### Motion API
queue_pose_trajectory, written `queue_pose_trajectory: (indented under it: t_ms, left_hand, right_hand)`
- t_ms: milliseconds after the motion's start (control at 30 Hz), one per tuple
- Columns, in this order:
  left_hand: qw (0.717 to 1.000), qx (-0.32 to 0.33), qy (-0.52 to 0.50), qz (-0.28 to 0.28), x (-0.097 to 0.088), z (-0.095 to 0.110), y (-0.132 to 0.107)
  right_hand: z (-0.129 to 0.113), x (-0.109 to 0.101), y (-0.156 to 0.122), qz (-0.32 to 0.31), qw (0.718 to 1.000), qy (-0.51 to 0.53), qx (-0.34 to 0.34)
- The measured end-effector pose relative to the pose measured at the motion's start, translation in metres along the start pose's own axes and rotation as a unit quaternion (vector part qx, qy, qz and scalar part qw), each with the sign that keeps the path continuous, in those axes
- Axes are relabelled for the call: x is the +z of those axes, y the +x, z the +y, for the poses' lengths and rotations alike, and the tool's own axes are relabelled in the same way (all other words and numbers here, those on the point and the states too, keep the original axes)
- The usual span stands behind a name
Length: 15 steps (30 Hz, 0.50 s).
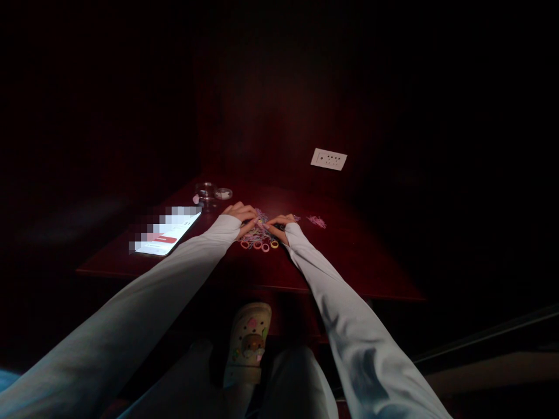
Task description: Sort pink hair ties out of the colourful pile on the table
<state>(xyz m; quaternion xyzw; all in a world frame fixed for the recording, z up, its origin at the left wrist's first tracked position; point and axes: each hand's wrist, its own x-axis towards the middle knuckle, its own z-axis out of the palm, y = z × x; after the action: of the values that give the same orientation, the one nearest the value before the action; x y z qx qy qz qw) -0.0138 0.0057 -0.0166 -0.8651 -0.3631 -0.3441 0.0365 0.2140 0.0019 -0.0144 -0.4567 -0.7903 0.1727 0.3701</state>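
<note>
Head view: both arms reach forward in pale long sleeves over a dark red counter (pixel 349 256). The left hand (pixel 241 216) and the right hand (pixel 282 224) meet over a heap of small elastic bands (pixel 258 235) that lies about midway between the counter's left and right edges, nearer its far edge than its near one. The left hand's fingers curl down onto the heap and the right hand's fingers pinch toward it, but the dim light and small scale hide whether either actually grips a band, so I cannot tell. A few bands lie as separate loops on the near side of the heap. A smaller cluster of pink bands (pixel 316 221) sits apart to the right.

Near the far left corner stand a small clear jar (pixel 205 192) and its lid (pixel 223 193) just beside it. A lit phone (pixel 168 235) lies toward the left edge. A wall socket (pixel 329 159) shows beyond the far edge.

The bands look very light, soft and stretchy, and likely to tangle. A fingertip pinch on a single loop at the heap's rim, or hooking one finger through it, would probably separate one cleanly.
</note>
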Motion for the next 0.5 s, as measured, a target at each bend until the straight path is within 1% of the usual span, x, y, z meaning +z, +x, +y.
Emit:
queue_pose_trajectory:
  t_ms: [267,500]
  left_hand:
    - [0.999,-0.028,0.018,0.017,-0.0021,0.001,0.0004]
    - [0.999,-0.031,0.021,0.011,-0.0045,0.0023,0.0005]
  right_hand:
    - [0.0044,-0.0005,0.0007,0.013,1.0,0.011,0.017]
    - [0.0054,-0.0011,0.0013,0.027,0.999,0.022,0.017]
